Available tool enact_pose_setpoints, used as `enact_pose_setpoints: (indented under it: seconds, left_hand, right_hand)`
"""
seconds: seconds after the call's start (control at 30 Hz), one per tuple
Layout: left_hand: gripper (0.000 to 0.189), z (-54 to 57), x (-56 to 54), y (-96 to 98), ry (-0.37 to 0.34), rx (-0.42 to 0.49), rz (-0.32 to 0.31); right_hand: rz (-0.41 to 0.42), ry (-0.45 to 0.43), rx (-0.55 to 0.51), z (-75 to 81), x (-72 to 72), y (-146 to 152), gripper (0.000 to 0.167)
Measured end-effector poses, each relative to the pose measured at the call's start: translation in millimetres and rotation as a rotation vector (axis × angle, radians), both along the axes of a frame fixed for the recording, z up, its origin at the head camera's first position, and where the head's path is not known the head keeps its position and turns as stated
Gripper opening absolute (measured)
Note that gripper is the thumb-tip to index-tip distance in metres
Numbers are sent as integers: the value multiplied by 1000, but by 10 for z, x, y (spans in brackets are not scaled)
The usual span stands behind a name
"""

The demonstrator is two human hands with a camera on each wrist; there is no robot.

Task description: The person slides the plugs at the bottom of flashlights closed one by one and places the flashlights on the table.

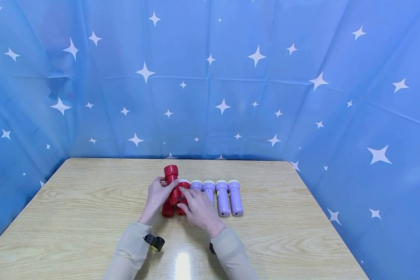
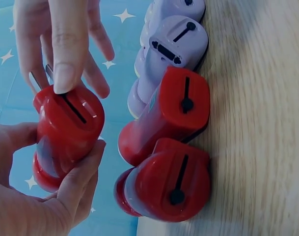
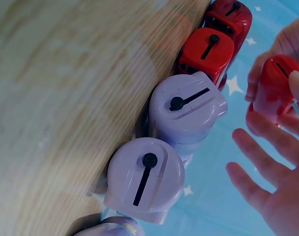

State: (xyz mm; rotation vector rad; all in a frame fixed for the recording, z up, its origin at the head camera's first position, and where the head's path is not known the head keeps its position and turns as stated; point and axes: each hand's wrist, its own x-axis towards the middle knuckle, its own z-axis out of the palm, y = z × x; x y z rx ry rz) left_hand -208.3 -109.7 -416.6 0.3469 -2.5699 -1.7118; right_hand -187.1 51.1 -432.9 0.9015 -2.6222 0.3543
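Observation:
My left hand point(image 1: 156, 195) grips a red flashlight point(image 1: 171, 170) round its body, raised over the row on the table. In the left wrist view, the thumb of my right hand point(image 1: 202, 210) presses on the slotted end of this flashlight, and two metal prongs point(image 2: 40, 81) stick out beside it. The other right fingers point(image 3: 257, 147) are spread and fairly straight. Below lie two more red flashlights point(image 2: 169, 184), their black sliders point(image 2: 177, 196) facing the wrist camera. Beside them on the right lie several purple flashlights point(image 1: 223, 202) with whitish rims, partly hidden by my right hand.
The flashlights lie side by side on a light wood table point(image 1: 91, 217). A blue curtain point(image 1: 210, 97) with white stars hangs behind the table and along its sides. Light glares off the tabletop near the front.

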Motion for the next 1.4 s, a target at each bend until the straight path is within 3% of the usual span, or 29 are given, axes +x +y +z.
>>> enact_pose_setpoints:
  seconds: [0.43, 0.8, 1.0, 1.4]
  left_hand:
    - [62, -11, -15, 10, 28, -2, 18]
    - [65, -27, -9, 16, 13, -6, 12]
    - [63, 0, 2, 40, 15, -16, 18]
    - [62, 38, 36, 101, 12, -15, 31]
  right_hand:
    - [8, 31, -21, -4, -14, 6, 46]
    - [21, 90, -32, -2, -25, 5, 43]
    - [18, 150, -42, 20, -21, 6, 40]
    - [12, 190, -67, 56, -10, 11, 41]
